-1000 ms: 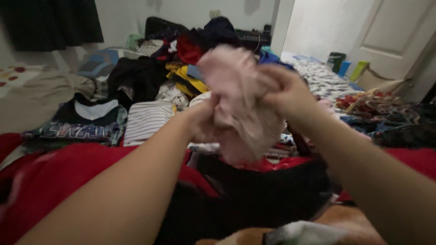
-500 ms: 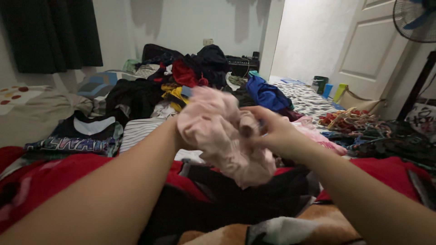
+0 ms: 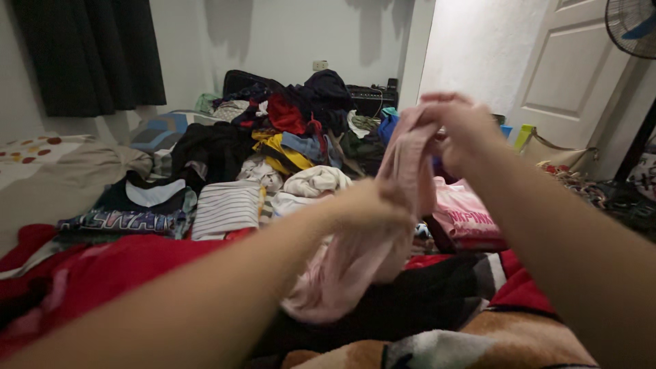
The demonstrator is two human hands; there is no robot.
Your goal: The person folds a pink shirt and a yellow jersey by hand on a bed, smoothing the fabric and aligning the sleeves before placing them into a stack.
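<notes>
A pale pink garment [image 3: 355, 266] hangs stretched between both my hands above the bed. My right hand [image 3: 461, 130] is raised and pinches its upper end. My left hand [image 3: 369, 205] grips it lower down, and the loose end trails toward a black cloth [image 3: 424, 301] in front of me. Both hands are blurred by motion.
A heap of mixed clothes [image 3: 287, 130] covers the bed's far side. Folded shirts lie at left, a striped one [image 3: 225, 208] and a dark printed one [image 3: 137, 212]. A folded pink shirt [image 3: 468, 215] sits at right. A red blanket [image 3: 102, 266] is near me. A white door [image 3: 574, 68] and a fan [image 3: 632, 24] stand at right.
The bunched pink garment has been pulled out long. My right hand rose up and right with one end; my left hand dropped lower along it.
</notes>
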